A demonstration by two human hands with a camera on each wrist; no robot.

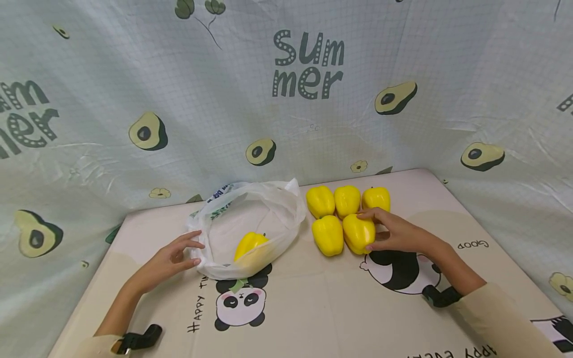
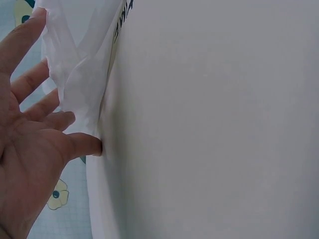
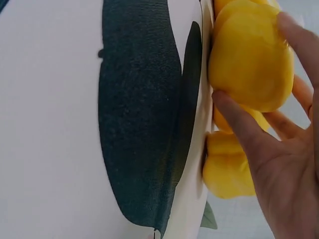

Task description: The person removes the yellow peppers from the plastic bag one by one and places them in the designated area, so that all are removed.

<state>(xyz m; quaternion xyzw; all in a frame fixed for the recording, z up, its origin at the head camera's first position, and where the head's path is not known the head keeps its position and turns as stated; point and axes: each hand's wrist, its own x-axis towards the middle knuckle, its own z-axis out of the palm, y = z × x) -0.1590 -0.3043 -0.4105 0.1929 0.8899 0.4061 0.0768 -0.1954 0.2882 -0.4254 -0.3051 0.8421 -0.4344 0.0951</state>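
Note:
My right hand (image 1: 400,233) spans a yellow bell pepper (image 1: 359,234), thumb on its near side and fingertips on its far side. In the right wrist view this pepper (image 3: 251,59) sits between the thumb and index finger. Beside it stands another yellow bell pepper (image 1: 328,236). At the left, a white plastic bag (image 1: 293,219) lies with its mouth spread wide, and one yellow bell pepper (image 1: 248,243) is inside, partly behind the near wall. My left hand (image 1: 161,266) is at the bag's left edge, fingers loosely extended. Fingertips touch the thin plastic (image 2: 79,89) in the left wrist view.
Behind the gripped pepper is a row of yellow bell peppers (image 1: 347,201), close together. A patterned cloth (image 1: 309,124) hangs along the table's back edge. The tabletop (image 1: 304,318) carries panda prints and lettering.

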